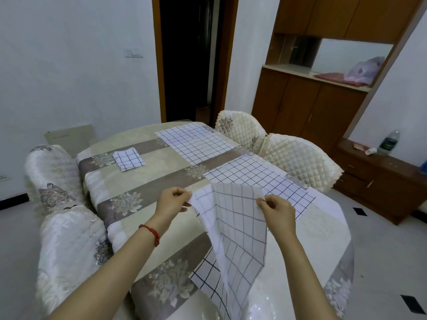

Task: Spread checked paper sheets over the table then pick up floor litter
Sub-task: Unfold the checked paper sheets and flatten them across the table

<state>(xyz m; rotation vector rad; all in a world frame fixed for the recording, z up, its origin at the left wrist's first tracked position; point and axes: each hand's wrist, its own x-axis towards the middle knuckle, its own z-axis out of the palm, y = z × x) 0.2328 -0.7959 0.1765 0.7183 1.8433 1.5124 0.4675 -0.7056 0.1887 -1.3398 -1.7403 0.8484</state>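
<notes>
I hold a partly unfolded white checked sheet (233, 229) above the near part of the table (147, 181). My left hand (172, 200) pinches its upper left corner and my right hand (276, 210) pinches its upper right edge. The sheet hangs down in folds toward me. Two checked sheets lie spread flat on the table's right side, one far (196, 144) and one nearer (261, 179). A small folded stack of checked sheets (128, 158) rests on the table's far left.
Padded chairs stand at the table's left (57, 195) and right (298, 158). A wooden cabinet (307, 107) fills the back right, with a low shelf holding a bottle (390, 142) and a tipped cup (370, 150). A dark doorway (187, 56) is straight behind.
</notes>
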